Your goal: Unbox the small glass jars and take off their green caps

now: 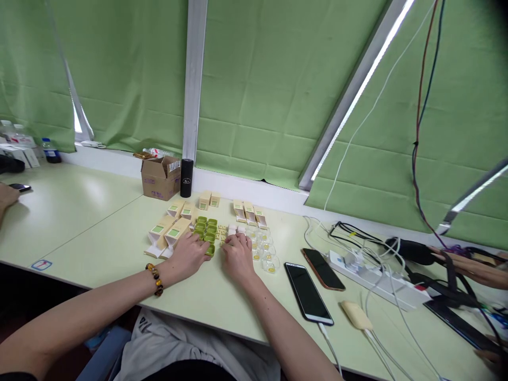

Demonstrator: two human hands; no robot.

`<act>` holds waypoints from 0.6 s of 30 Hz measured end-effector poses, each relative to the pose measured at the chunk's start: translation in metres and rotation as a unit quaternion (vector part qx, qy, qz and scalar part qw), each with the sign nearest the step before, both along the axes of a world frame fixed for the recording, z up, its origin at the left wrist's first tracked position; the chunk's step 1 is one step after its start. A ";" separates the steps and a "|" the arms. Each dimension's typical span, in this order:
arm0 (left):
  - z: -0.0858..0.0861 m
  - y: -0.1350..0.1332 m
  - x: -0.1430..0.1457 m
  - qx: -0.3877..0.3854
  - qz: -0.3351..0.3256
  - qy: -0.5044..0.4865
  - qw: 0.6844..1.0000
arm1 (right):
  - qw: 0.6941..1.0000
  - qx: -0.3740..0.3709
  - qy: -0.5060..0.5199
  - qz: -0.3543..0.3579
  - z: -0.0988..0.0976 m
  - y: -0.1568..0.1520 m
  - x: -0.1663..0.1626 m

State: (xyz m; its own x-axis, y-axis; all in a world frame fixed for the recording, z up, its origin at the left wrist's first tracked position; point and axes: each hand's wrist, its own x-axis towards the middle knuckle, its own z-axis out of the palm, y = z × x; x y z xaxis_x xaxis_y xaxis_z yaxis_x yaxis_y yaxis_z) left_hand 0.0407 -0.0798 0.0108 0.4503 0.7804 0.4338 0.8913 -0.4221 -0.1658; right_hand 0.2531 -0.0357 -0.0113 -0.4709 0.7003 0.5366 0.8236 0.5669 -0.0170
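Several small green square containers stand in two columns on the table. My left hand, with a beaded bracelet at the wrist, lies against their near end, its bent fingers closed on the edge of the nearest green container. Just right of them is a cluster of tiny yellow pieces. Over the near end of that cluster, the fingers of my right hand are drawn together; what they pinch is too small to make out. White blocks sit beyond its fingers. Clear round cups with yellow centres stand to its right.
Open cream cartons stand left of the containers, with more cartons behind. A cardboard box and black tumbler are farther back. Two phones, a power strip and tangled cables lie right. Another person's hand shows far right.
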 end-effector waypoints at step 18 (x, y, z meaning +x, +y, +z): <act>0.001 0.001 -0.002 -0.015 0.013 -0.028 0.999 | 0.999 -0.043 -0.028 0.004 0.007 -0.006 -0.002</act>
